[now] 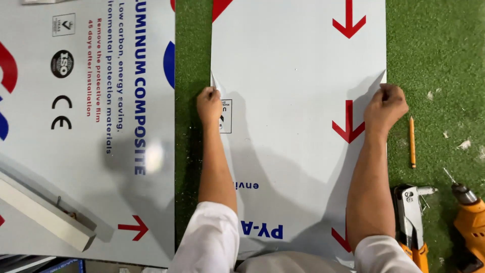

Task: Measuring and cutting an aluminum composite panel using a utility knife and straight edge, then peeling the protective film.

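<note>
Seen from above, a person's left hand (208, 105) at nine o'clock and right hand (385, 107) at three o'clock each pinch an edge of the protective film (298, 126) on a white panel (298, 40) lying on green turf (434, 50), apparently mid-peel; continuing calls for an even pull from both sides.

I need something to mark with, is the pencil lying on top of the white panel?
No, the pencil lies on the green turf, just off the right edge of the white panel, beside the right hand.
</note>
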